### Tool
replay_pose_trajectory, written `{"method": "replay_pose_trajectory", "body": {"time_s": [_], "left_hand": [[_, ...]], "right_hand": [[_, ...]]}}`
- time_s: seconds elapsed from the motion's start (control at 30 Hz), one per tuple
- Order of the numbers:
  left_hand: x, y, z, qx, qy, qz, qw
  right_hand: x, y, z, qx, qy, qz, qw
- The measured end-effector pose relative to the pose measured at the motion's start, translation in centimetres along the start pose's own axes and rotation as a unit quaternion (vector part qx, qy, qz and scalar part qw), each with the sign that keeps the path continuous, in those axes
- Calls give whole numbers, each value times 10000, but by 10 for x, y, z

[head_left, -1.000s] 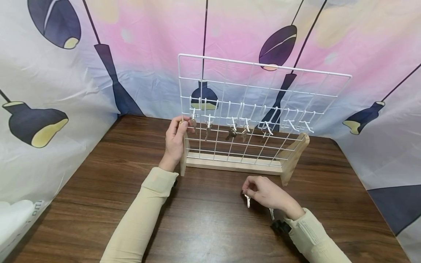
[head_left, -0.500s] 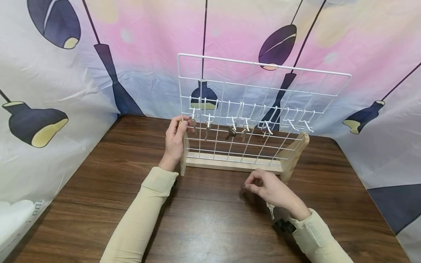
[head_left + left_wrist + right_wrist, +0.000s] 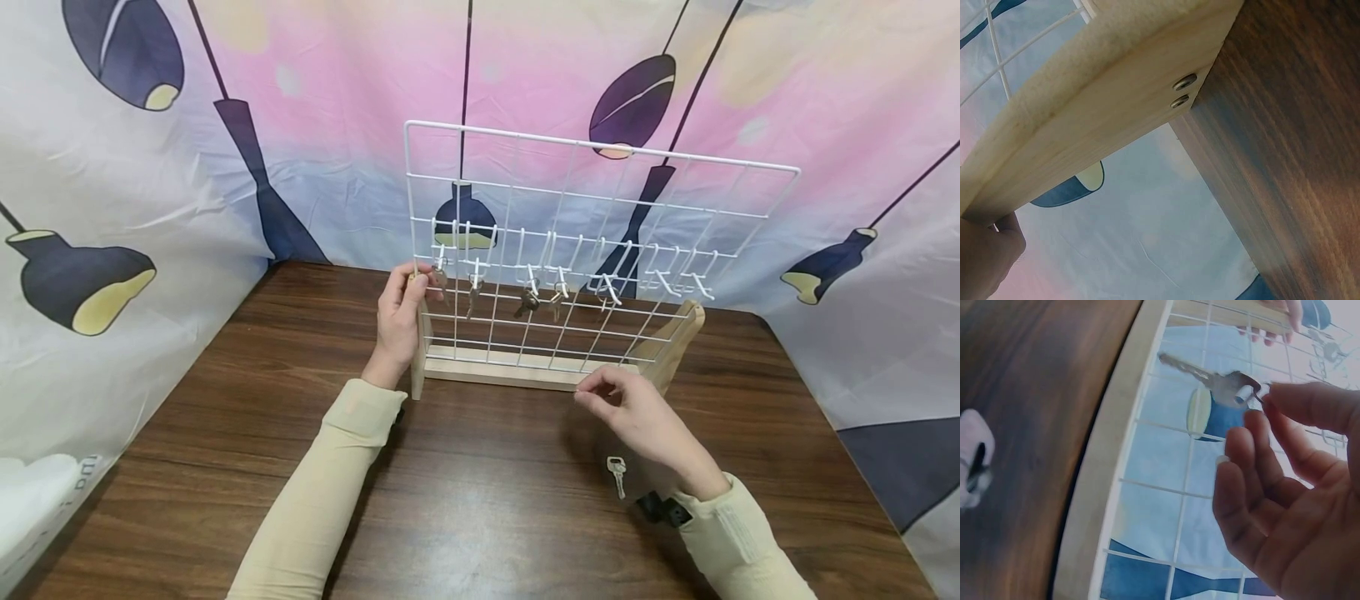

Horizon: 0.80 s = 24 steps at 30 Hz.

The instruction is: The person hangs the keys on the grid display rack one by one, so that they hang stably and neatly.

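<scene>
My left hand (image 3: 397,325) grips the left wooden upright (image 3: 1091,112) of a white wire-grid rack (image 3: 600,151). In the right wrist view, a silver key (image 3: 1229,389) dangles from a small ring that my right hand (image 3: 651,421) pinches between thumb and index finger. That key is hard to make out in the head view, where the right hand is in front of the rack's wooden base (image 3: 502,375), near its right end. A second key (image 3: 616,477) lies on the table just below the right hand. Several hanging keys (image 3: 528,303) are on the rack's left and middle hooks.
White hooks (image 3: 699,286) at the rack's right end carry no visible keys. The brown wooden table (image 3: 465,517) is backed by a printed cloth (image 3: 330,108). A white package (image 3: 37,508) shows at the lower left.
My right hand has moved right and toward the rack, lifting the pinched key. The key on the table is now fully uncovered. My left hand has stayed on the upright.
</scene>
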<state>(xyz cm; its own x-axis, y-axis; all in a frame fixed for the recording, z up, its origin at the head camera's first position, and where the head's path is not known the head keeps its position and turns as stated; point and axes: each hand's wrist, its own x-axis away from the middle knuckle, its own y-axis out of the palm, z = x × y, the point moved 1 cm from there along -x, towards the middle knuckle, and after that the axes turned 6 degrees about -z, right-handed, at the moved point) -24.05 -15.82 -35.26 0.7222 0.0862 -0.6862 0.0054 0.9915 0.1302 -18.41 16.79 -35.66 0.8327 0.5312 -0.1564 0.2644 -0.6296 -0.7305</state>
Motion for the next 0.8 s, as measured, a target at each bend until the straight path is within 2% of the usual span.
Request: {"method": "replay_pose_trajectory", "body": {"time_s": [0.2, 0.37, 0.5, 0.63, 0.8], "left_hand": [[0, 0, 2, 19, -9, -22, 10000], [0, 1, 2, 33, 10, -5, 10000], [0, 0, 0, 80, 7, 7, 10000], [0, 0, -2, 91, 39, 3, 10000], [-1, 0, -2, 72, 59, -4, 10000]], "right_hand": [[1, -11, -4, -449, 4, 743, 9962], [0, -17, -7, -1012, -154, 1527, 9830], [-1, -20, -10, -1621, -152, 2123, 9635], [-2, -24, -13, -2239, -188, 2660, 9374], [-3, -29, -16, -2725, -399, 3225, 9056]]}}
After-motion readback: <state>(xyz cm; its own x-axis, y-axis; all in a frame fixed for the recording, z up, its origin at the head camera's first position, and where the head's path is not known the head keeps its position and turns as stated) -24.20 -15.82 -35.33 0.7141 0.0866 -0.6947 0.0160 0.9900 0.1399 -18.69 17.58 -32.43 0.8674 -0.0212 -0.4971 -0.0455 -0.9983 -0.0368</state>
